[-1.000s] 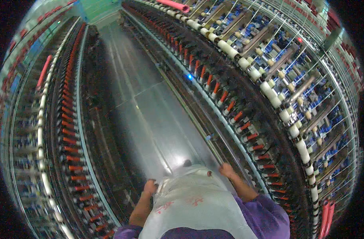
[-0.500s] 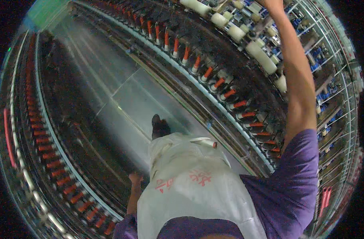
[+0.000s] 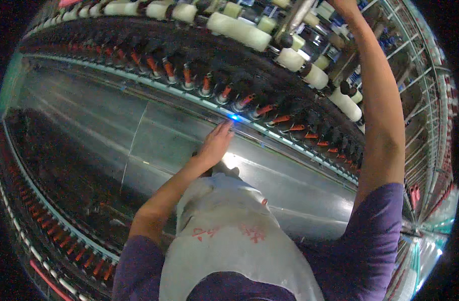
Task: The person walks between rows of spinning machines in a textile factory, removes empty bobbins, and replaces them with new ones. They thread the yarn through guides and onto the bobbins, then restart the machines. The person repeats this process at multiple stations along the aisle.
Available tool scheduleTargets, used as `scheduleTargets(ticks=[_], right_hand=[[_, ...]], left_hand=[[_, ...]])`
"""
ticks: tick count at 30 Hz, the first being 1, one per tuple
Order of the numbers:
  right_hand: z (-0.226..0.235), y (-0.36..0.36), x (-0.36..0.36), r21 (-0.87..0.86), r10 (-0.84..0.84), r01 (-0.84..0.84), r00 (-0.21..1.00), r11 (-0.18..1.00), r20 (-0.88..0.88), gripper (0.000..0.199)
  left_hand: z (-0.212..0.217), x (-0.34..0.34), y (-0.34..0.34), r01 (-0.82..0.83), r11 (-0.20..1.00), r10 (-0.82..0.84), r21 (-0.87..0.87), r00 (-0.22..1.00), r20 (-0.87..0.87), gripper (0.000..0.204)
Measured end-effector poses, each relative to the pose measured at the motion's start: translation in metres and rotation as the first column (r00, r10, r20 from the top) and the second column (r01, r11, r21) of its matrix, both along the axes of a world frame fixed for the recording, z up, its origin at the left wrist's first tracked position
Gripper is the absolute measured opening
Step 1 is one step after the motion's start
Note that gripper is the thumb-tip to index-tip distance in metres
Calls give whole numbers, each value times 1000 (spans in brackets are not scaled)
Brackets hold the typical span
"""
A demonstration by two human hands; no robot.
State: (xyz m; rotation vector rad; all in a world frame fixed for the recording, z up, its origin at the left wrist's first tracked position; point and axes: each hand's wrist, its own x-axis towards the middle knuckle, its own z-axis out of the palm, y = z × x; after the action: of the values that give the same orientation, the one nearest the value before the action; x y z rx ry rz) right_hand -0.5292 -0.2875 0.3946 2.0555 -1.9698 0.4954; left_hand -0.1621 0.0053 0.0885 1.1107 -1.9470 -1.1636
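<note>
My left hand [image 3: 217, 144] reaches forward, fingers stretched out, their tips beside a glowing blue light [image 3: 234, 118] on the pale rail [image 3: 186, 94] of a spinning machine. I cannot tell whether the fingertips touch the rail. Just behind that light stands a row of spindles with orange-red bobbins [image 3: 207, 84]. My right hand [image 3: 344, 6] is raised to the upper edge of the picture, by the white rollers [image 3: 239, 31] and a tilted metal arm [image 3: 295, 22]. Its fingers are cut off, so what they hold, if anything, is hidden.
A grey floor aisle [image 3: 159, 135] runs between two machines. On the left, the opposite machine carries its own row of orange-red bobbins [image 3: 71, 248]. A rack of thin metal bars [image 3: 415, 42] rises on the right. I wear a whitish apron [image 3: 234, 241].
The view has swung round toward the right-hand machine. My left hand has come up from beside my body to its rail, where a blue light now shows. My right arm stays raised.
</note>
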Motion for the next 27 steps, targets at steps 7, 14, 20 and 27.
scheduleTargets(ticks=[7, 14, 20, 27], right_hand=[[9, 64, 45, -390, -35, -38, 984, 920, -177, 22], [-46, 187, 110, -97, -100, 126, 965, 987, 242, 22], [-95, 130, 104, 98, -226, 267, 504, 959, 833, 11], [-93, 107, 108, 386, -361, 120, -188, 915, 914, 31]], left_hand=[[-16, -89, -47, -158, 971, 136, -181, 982, -129, 50], [-13, -113, -78, -85, 986, 79, 141, 996, 46, 34], [75, -86, -62, -83, 980, 4, -183, 920, -393, 33], [135, 4, -41, -153, 987, 148, 46, 764, -628, 25]])
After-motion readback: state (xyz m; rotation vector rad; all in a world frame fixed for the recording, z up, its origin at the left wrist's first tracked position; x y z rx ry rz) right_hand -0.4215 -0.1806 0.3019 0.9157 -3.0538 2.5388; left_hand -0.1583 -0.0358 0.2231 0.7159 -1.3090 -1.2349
